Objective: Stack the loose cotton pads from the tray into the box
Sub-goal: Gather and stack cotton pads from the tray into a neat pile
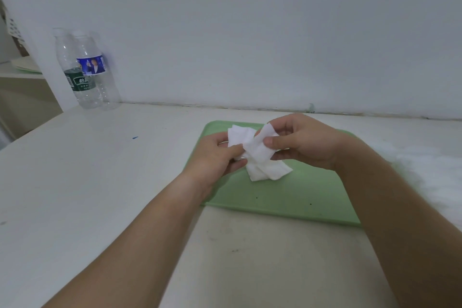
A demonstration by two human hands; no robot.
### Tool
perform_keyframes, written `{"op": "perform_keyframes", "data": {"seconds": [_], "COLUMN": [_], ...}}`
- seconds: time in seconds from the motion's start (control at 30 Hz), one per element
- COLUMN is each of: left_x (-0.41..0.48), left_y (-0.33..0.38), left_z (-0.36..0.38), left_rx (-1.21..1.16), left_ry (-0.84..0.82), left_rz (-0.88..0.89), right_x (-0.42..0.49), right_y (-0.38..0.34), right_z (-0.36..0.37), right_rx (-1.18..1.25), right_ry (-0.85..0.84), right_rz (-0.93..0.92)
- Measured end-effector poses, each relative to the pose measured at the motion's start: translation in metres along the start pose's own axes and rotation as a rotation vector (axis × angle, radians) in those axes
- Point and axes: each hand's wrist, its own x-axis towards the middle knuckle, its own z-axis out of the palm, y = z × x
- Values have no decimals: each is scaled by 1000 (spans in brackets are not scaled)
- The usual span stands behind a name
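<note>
I see the cotton pads [260, 155] bunched just above the green tray [287, 192]; the left hand [215, 155] pinches their left side; the right hand [302, 142] pinches the upper pads between thumb and fingers

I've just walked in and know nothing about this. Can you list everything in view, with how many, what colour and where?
cotton pads: several, exact count unclear, white, a loose bunch held over the tray
tray: one, green, flat on the table
green-label bottle: one, clear plastic, far left, by the wall
blue-label bottle: one, clear plastic, close beside the green-label bottle
blue mark: one, small, on the table left of the tray
table: one, off-white
wall: one, pale grey, behind the table
left hand: one, grips the bunch's left side
right hand: one, pinches the bunch's right side
</note>
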Motion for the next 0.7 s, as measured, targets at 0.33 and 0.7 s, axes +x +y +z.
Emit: {"op": "perform_keyframes", "data": {"seconds": [0.33, 0.7], "left_x": [-6, -7], "left_y": [1, 2], "left_z": [5, 4], "left_rx": [29, 66], "left_ry": [-248, -341], "left_rz": [33, 56], "right_x": [-2, 0], "right_y": [-16, -18], "right_z": [1, 4], "right_rx": [-281, -408], "right_ry": [278, 360], "right_rz": [0, 42]}}
